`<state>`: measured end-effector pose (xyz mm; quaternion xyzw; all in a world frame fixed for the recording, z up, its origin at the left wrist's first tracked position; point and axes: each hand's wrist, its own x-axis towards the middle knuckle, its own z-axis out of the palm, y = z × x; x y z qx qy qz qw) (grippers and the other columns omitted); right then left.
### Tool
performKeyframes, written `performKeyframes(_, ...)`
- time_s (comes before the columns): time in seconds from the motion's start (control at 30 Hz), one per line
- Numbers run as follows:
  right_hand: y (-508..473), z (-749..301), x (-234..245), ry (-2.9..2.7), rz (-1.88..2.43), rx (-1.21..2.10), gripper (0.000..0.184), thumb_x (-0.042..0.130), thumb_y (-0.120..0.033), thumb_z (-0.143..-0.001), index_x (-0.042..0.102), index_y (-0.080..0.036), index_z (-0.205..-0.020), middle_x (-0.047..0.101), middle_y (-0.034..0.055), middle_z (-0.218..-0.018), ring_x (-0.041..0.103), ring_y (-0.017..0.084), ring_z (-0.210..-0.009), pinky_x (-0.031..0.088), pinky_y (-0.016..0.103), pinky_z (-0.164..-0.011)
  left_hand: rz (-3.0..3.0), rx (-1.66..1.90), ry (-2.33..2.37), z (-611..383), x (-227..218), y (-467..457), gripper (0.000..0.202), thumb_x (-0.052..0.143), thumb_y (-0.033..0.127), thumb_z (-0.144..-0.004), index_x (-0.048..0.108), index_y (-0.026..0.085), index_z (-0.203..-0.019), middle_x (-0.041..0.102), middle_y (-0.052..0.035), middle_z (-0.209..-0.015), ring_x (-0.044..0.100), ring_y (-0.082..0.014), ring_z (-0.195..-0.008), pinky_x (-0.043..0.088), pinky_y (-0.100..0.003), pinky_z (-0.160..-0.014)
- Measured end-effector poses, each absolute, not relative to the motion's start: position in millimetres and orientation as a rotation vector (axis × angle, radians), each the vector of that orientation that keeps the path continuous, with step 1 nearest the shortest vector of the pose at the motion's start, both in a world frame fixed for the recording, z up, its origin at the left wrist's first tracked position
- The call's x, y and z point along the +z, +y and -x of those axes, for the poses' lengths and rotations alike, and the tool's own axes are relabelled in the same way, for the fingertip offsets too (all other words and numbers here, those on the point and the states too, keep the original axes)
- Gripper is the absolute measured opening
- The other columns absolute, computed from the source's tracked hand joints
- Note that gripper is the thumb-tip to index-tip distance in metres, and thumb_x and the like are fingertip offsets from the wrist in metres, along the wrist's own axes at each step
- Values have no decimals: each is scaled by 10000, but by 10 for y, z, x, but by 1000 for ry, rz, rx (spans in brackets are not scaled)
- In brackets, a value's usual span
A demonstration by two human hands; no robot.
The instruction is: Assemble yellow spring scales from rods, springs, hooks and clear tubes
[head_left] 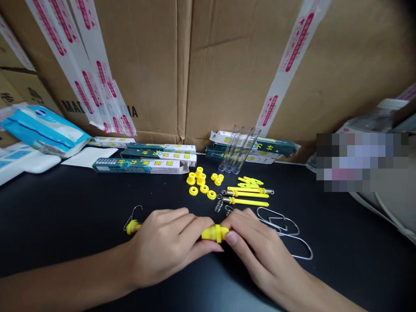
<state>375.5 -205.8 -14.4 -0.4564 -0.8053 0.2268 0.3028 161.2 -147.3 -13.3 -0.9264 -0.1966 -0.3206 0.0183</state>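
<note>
Our left forearm [65,277] and right forearm [325,297] reach in from the lower corners, our left hand [165,247] and right hand [260,249] curled palm-down in a grip, almost touching.

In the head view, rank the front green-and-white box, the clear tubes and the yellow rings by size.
Largest to smallest:
1. Green-and-white box
2. Clear tubes
3. Yellow rings

The rings look alike, so they stay unranked.

A black tabletop [65,203] carries clear tubes [238,149] tilted near its back edge, printed cardboard boxes [139,165] to both sides of them, yellow rings [199,182] and rods [248,193] just in front, and bent wire loops [286,229] farther forward.
</note>
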Motion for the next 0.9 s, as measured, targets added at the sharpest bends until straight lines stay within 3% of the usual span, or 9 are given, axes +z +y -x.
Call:
performKeyframes(0.1, -2077, -3764, -138, -2098, 1279, 677, 93, 440, -304, -1064, 510, -250, -1094, 599, 6, -914, 539, 187, -790, 422, 337, -718, 2902, -994, -633, -1606, -135, -1468, 286, 543, 404, -1018, 675, 156, -964, 703, 11, -716, 654, -160, -575, 462, -302, -530)
performKeyframes(0.17, -2078, -3763, -139, -2094, 1296, 666, 77, 450, -271, -1055, 483, -250, -1121, 589, 10, -933, 536, 189, -800, 423, 341, -720, 2935, -975, -626, -1603, -134, -1466, 307, 526, 418, -1022, 675, 155, -964, 701, 10, -712, 657, -160, -577, 464, -299, -533)
performKeyframes(0.23, -2068, -3760, -136, -2131, 1266, 613, 66, 428, -238, -1056, 483, -242, -1020, 573, 5, -904, 516, 187, -779, 402, 353, -729, 2956, -961, -611, -1600, -134, -1464, 319, 523, 432, -1018, 673, 153, -979, 704, 8, -722, 663, -161, -589, 468, -297, -538)
performKeyframes(0.33, -2049, -3758, -128, -2198, 1231, 542, 197, 386, -238, -1070, 460, -231, -888, 535, -7, -832, 472, 184, -738, 362, 367, -725, 2946, -968, -592, -1596, -135, -1465, 315, 537, 436, -1009, 666, 149, -1005, 699, 13, -718, 658, -159, -583, 465, -297, -534)
performKeyframes(0.63, -2033, -3748, -137, -2131, 1237, 635, 412, 271, -340, -1111, 434, -220, -751, 516, -21, -725, 469, 171, -699, 341, 350, -715, 2906, -983, -550, -1602, -141, -1467, 273, 562, 400, -1007, 651, 144, -1035, 720, 11, -761, 657, -156, -607, 464, -295, -557)
performKeyframes(0.8, -2046, -3761, -143, -2070, 1277, 660, 397, 248, -406, -1105, 527, -237, -880, 586, 5, -818, 507, 192, -753, 372, 361, -735, 2936, -973, -629, -1598, -136, -1477, 264, 568, 405, -1008, 669, 163, -978, 703, 20, -735, 652, -153, -592, 456, -298, -551)
performKeyframes(0.9, -2057, -3771, -140, -2040, 1292, 678, 241, 353, -378, -1090, 543, -257, -1004, 607, 9, -886, 529, 198, -797, 398, 344, -718, 2912, -974, -652, -1601, -128, -1481, 275, 564, 412, -1009, 675, 165, -963, 692, 16, -716, 650, -161, -589, 447, -306, -543)
